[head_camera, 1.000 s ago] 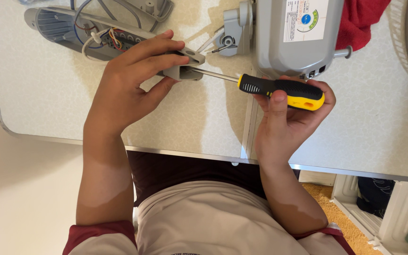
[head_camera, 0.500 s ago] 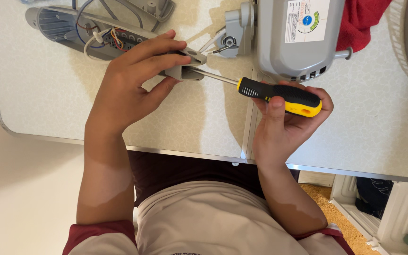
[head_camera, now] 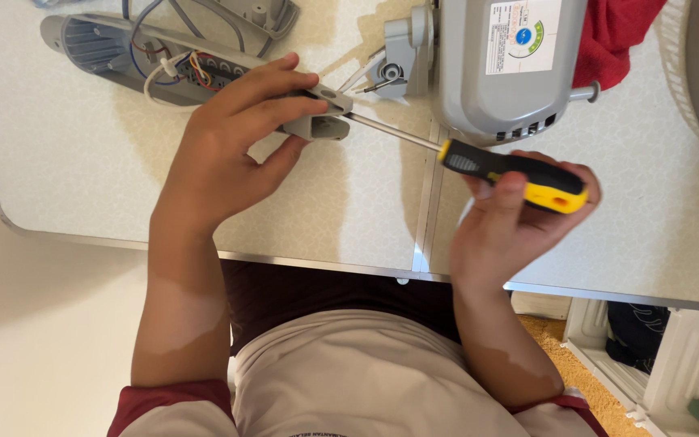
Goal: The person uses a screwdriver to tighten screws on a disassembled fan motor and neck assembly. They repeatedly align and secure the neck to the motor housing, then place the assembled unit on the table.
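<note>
The left hand (head_camera: 228, 150) is pinching a small grey plastic part (head_camera: 317, 113) just left of the grey motor housing (head_camera: 503, 65) on the tabletop (head_camera: 66, 178). The right hand (head_camera: 511, 218) is gripping a yellow-and-black screwdriver (head_camera: 511, 170) below the housing, its shaft reaching into the part. A rectangular white label with a blue-and-green circle (head_camera: 521, 36) is sitting on the housing's top; a red cloth (head_camera: 616, 36) is lying just right of it.
</note>
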